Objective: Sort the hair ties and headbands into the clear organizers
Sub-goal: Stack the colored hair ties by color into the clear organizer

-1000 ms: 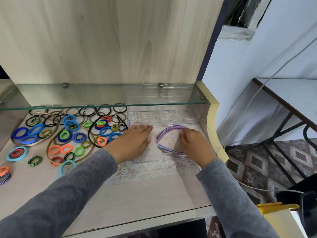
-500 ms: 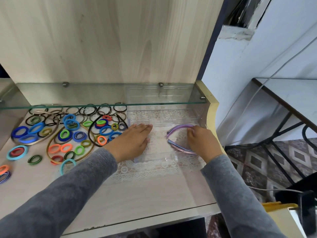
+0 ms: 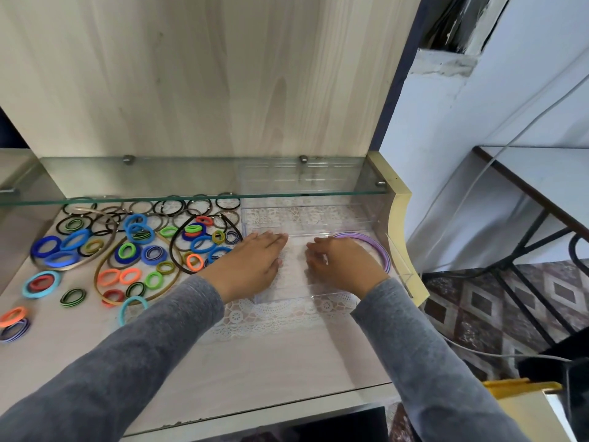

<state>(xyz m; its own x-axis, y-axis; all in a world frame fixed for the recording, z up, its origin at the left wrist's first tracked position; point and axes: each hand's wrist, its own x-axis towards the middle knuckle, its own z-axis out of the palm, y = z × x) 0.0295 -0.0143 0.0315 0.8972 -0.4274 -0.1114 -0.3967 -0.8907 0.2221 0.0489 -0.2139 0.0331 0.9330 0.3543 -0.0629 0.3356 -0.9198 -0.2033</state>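
Rests the left hand flat on the left part of the clear organizer, fingers straight, grasping nothing; holds the right hand over the right part, fingers loosely curled and pointing left; cannot tell of any grip by that hand on the purple headband, with the band's near end hidden beneath it; has the headband at the organizer's right end, arcing round the far and right sides of the right hand; has the coloured hair ties and thin headbands spread on the desk top left of the organizer, below a glass shelf; has the organizer standing on a lace mat.
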